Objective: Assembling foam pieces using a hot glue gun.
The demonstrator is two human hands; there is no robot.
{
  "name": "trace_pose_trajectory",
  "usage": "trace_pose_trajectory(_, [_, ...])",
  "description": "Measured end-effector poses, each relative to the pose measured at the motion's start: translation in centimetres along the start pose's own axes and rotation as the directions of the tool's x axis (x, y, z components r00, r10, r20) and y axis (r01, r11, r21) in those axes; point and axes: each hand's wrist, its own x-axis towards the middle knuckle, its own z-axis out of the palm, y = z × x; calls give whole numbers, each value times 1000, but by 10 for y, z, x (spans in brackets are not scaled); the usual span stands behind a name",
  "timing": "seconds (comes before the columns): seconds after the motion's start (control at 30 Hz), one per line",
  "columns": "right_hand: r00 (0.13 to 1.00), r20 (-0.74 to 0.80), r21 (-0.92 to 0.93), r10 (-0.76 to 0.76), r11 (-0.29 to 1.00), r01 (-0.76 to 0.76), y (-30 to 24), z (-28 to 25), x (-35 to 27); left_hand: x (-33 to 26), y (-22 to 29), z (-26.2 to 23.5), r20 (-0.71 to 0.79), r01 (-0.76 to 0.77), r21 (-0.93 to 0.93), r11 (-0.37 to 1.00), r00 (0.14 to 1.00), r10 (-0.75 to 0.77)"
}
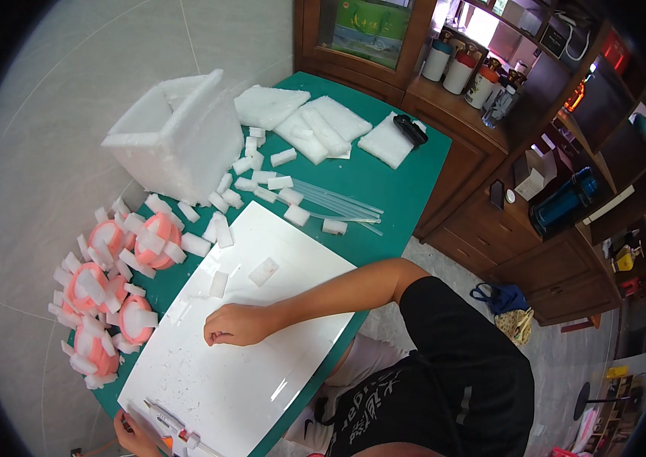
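My right hand (238,325) is closed above the white board (292,266), its fingers curled in; anything inside them is hidden. Just beyond it, two small white foam pieces lie on the board, one flat foam piece (263,272) and one narrower foam strip (219,285). At the board's near left corner is my left hand (137,437), partly cut off by the lower edge, with its fingers apart. Right beside it lies a white and grey glue gun (167,419) with an orange part. Small clear specks are scattered on the board between the two hands.
Pink rings with white foam blocks (87,288) crowd the table's left edge. Behind stand an open white foam box (178,137), foam sheets (271,107), a black tool (410,129), loose foam blocks and clear glue sticks (338,199) on the green table (414,183). Wooden cabinets (452,183) rise beyond.
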Motion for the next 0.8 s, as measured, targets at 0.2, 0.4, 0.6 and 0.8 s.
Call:
trace_pose_trajectory(0.2, [1000, 2, -8, 1, 1000, -1, -3, 2, 3, -4, 10, -7, 1, 6, 13, 1000, 1000, -6])
trace_pose_trajectory(0.4, [1000, -22, 7, -22, 1000, 22, -4, 2, 1, -3, 7, -6, -5, -14, 33, 999, 1000, 14])
trace_pose_trajectory(0.6, [1000, -22, 21, -10, 1000, 11, 0, 0, -1, 0, 3, 1, 10, -21, 25, 999, 1000, 21])
trace_pose_trajectory(0.8, [999, -20, 26, -36, 999, 37, -1, 3, 1, -2, -1, -4, 0, -46, 24, 999, 999, 46])
